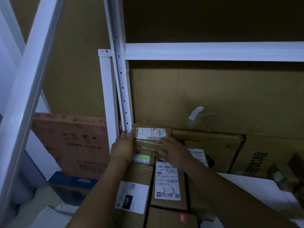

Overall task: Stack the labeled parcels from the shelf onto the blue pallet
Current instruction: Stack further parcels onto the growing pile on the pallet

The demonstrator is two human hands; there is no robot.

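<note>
Both the left hand and right hand clasp the far parcel; lift it nearward, clear of the left post.

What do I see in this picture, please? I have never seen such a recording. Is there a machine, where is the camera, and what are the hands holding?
There is no machine here: a person works with two bare hands. The single picture comes from a camera worn on the person's head, looking forward and down, so you see both arms from above. The left hand and the right hand grip a small parcel with a white label, one hand on each side. It lies on top of other cardboard boxes in a shelf, close beside the white shelf post. Nearer the camera are a box marked 3-3 and a box with a 15H label.
</note>
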